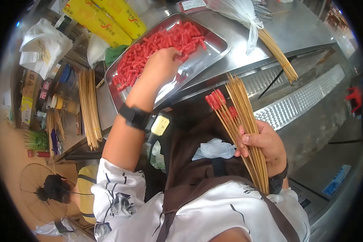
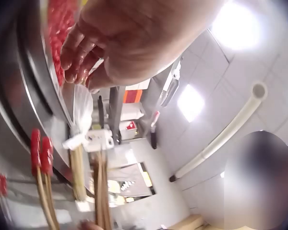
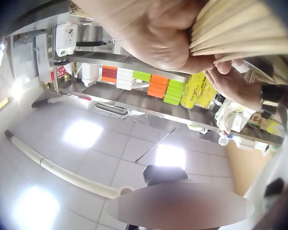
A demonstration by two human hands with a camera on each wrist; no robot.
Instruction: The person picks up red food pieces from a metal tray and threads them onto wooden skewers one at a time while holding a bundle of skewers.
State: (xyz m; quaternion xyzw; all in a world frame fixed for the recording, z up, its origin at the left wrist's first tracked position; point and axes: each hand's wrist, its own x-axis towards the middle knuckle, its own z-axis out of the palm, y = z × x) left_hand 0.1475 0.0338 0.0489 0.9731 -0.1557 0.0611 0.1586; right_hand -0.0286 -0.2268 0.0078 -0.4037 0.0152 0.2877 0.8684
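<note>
Skewering seems under way: the right hand point(image 1: 271, 143) grips sticks point(image 1: 243, 103), the left hand point(image 1: 162, 64) is at the red pieces point(image 1: 171, 38) in the tray point(image 1: 216, 50), grasp unclear, and threading one next likely calls for a firm pinch.

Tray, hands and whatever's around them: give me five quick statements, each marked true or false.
1. The right hand holds a bundle of skewers. True.
2. The left hand is over the tray. True.
3. Every red piece is in the tray. False: some are on skewers.
4. Red pieces cover the whole tray. False: bare metal shows.
5. Yellow packages show upper left of the tray in the head view. True.
</note>
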